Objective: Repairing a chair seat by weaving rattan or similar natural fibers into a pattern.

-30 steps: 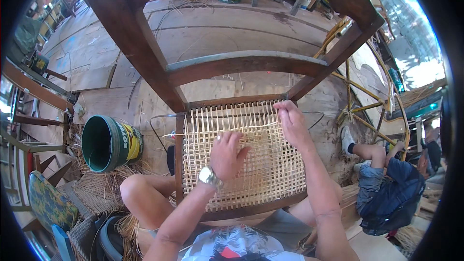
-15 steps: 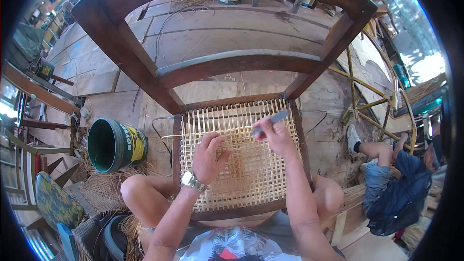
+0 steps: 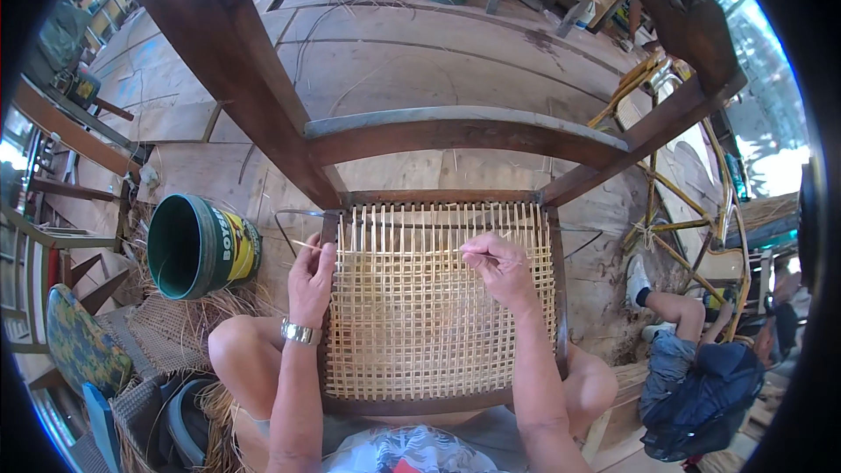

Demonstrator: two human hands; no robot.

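Head view, from my remote seat. Item: chair of dark brown carved wood (image 3: pixel 464 136), backrest upright, seat end toward the wearer. Item: square seat panel of pale woven cane (image 3: pixel 420 333), lying within the chair's rails, directly before the wearer. Close weave fills its near and middle parts; along the back rail, I see mostly lengthwise strands with slots between.

Item: thin pale cane strand (image 3: pixel 394 253), running crosswise over the panel from hand to hand. Left hand (image 3: pixel 310 287): at the left rail, strand passing between thumb and fingers, its tip jutting outward; how firmly they press, I cannot tell. Silver metal wristwatch (image 3: pixel 301 332) on that wrist. Right hand (image 3: pixel 501 271): above the weave, inside the right rail, thumb and forefinger pinching the strand.

Room: left of the left hand, I have grey-brown plank floor (image 3: pixel 280 166) up to a dark green bucket with yellow label (image 3: pixel 212 241), well apart from the rail. Ahead, the backrest's curved crosspiece stands beyond both hands, the back posts slanting outward. Rightward, floor reaches to yellowish bamboo poles (image 3: pixel 683 264) and a seated person in dark blue (image 3: pixel 701 394). The wearer's bent knees flank the near corners, limiting low sideways movement of the forearms.
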